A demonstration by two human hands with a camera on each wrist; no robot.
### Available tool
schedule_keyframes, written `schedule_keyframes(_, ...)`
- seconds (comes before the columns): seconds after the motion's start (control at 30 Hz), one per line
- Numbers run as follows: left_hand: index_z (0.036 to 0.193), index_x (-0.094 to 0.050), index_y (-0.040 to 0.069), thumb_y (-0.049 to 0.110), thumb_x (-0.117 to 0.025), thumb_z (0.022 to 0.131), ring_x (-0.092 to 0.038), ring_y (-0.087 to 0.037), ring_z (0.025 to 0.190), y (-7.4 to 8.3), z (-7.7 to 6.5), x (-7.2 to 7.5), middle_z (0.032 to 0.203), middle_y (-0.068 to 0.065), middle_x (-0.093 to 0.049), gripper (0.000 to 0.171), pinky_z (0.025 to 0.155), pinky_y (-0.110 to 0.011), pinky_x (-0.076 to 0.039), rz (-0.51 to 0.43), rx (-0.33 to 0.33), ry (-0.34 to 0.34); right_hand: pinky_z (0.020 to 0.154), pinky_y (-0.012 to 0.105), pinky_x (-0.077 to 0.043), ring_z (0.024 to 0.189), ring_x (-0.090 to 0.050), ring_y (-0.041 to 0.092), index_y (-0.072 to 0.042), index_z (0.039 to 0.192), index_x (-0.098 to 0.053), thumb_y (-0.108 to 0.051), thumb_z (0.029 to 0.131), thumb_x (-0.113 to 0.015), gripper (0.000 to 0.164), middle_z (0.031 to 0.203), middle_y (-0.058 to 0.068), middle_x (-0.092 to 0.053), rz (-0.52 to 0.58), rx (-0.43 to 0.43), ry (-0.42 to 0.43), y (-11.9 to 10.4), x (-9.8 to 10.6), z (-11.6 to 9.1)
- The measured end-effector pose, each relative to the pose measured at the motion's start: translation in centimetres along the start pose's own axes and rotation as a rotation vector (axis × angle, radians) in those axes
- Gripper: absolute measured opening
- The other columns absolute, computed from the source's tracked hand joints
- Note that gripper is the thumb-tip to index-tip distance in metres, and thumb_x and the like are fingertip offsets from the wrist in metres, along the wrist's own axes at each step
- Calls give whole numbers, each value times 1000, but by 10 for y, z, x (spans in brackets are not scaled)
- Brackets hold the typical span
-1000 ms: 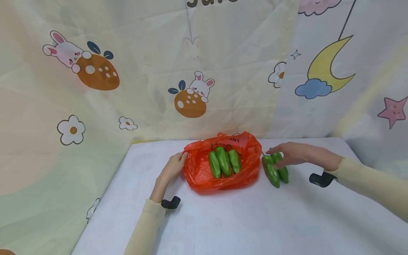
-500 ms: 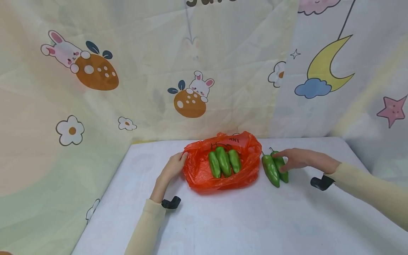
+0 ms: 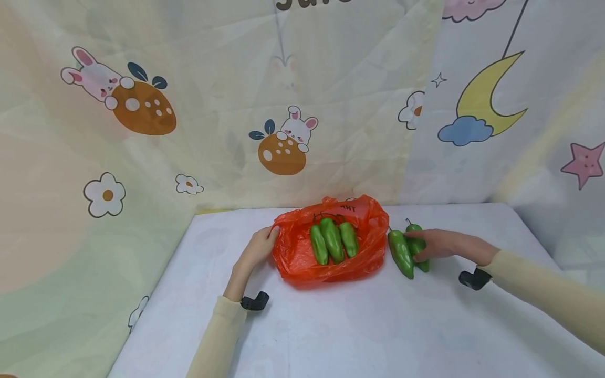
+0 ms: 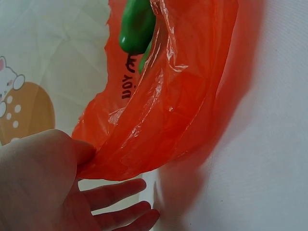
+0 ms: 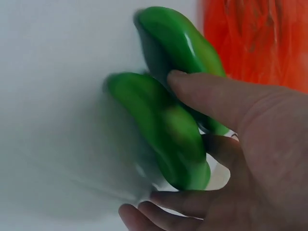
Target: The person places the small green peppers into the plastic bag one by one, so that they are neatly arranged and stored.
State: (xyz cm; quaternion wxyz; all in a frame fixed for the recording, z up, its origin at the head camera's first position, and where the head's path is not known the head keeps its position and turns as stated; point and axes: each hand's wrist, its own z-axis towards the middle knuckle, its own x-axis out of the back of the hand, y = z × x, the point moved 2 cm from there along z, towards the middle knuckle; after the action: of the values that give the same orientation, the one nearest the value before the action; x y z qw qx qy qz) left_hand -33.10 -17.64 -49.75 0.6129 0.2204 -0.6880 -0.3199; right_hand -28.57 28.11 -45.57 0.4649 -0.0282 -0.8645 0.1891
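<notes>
My left hand [image 3: 261, 245] pinches the left rim of a red plastic bag [image 3: 302, 275] between thumb and fingers; in the left wrist view its other fingers [image 4: 120, 192] extend beneath the film. Inside the bag's wide mouth lie 3 green peppers [image 3: 332, 240] side by side, stems toward the back. To the right of the bag, two more green peppers lie on the table. My right hand [image 3: 439, 244] holds the farther right green pepper [image 5: 163, 130], thumb on one side and fingers on the other. Its thumb sits between this pepper and the neighbouring green pepper [image 3: 400, 254].
A white-covered table [image 3: 340, 331] carries everything. Behind it and at the sides hangs a cloth backdrop [image 3: 212, 68] printed with rabbits, flowers and a moon. The left pepper of the loose pair lies close to the bag's right side.
My right hand has come down onto the right loose pepper, which has shifted slightly right, away from its neighbour. My left hand and the bag stay almost as they were.
</notes>
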Motion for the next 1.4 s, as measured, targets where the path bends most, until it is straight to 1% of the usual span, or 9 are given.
schedule_keyframes(0.2,129,-63,7,40,-40,108,-58,-22,88,1,-1,-1,97,-7,-65,46,81,-35,-53,-6,13,3,87,55,-53,104,-52,38,1,149,-41,-24,85,-76,77,124,30,-54,-9,38,95,2,-9,1)
schedule_keyframes(0.3,129,-63,8,41,-40,108,-59,-22,88,1,-1,-2,97,-7,-66,46,82,-35,-54,-12,20,2,82,51,-54,99,-54,35,-2,149,-41,-24,85,-76,77,118,29,-54,-30,20,127,0,-11,1)
schedule_keyframes(0.53,131,-62,8,41,-39,108,-59,-20,88,1,-1,-3,99,-6,-67,46,82,-34,-55,-9,14,7,80,55,-54,97,-54,40,-2,149,-41,-22,84,-75,75,122,37,-51,-66,2,165,-1,-14,1)
schedule_keyframes(0.67,134,-61,8,41,-40,108,-59,-20,89,1,-1,-3,101,-6,-67,47,84,-35,-56,-11,18,0,80,56,-54,98,-54,40,-2,148,-44,-21,85,-75,73,122,36,-53,-79,12,185,-1,-13,1)
schedule_keyframes(0.83,134,-61,8,42,-40,108,-59,-20,89,3,-2,-2,101,-6,-67,47,85,-35,-56,-21,26,-8,79,54,-55,97,-55,38,-2,146,-46,-18,85,-74,69,122,35,-54,-87,12,186,0,-13,2)
schedule_keyframes(0.97,133,-61,9,43,-40,107,-59,-20,87,3,-2,-1,97,-5,-67,47,83,-33,-56,-27,25,-13,77,48,-55,94,-54,36,-2,145,-47,-15,84,-73,68,121,34,-55,-84,10,178,-1,-11,1)
schedule_keyframes(1.13,133,-62,10,43,-40,108,-59,-21,87,3,0,0,97,-5,-67,47,83,-33,-55,-25,16,-10,72,40,-53,91,-53,32,-1,145,-48,-12,83,-73,68,116,29,-58,-82,-1,163,-2,-9,0)
schedule_keyframes(1.3,132,-62,9,42,-39,108,-59,-21,89,3,1,0,99,-6,-67,47,85,-36,-55,-15,10,-6,72,38,-53,90,-53,30,-1,144,-49,-11,82,-73,68,113,26,-60,-89,-8,152,-4,-7,0)
schedule_keyframes(1.4,132,-62,10,42,-40,108,-58,-21,88,4,1,0,99,-6,-67,46,83,-34,-55,-13,9,-9,71,36,-52,89,-53,29,-1,144,-49,-12,83,-73,67,108,22,-60,-87,-14,144,-4,-5,-1)
